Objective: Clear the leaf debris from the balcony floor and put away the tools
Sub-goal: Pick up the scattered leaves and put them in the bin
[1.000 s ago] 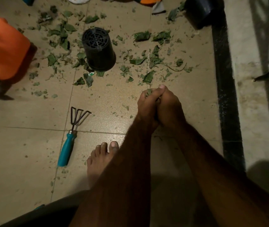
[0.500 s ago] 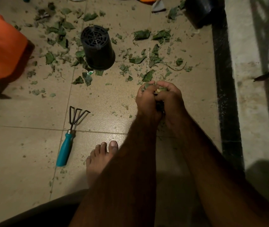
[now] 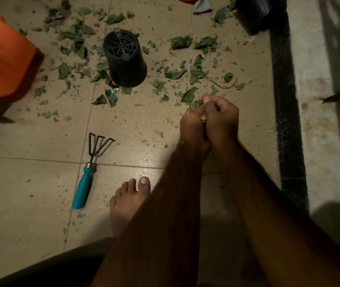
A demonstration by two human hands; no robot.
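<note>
Leaf debris is clenched between left hand and right hand, pressed together probably so bits are not dropped, near the floor's right-side dark border. More is scattered toward the far edge around the overturned pot; hand rake lies unheld.

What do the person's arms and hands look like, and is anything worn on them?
Both arms are bare as far as the picture shows: no sleeve covers the left forearm or the right forearm. The left hand and the right hand have no gloves. I see no watch, bracelet or ring, though the light is dim. Fine hair shows on the left forearm.
</note>
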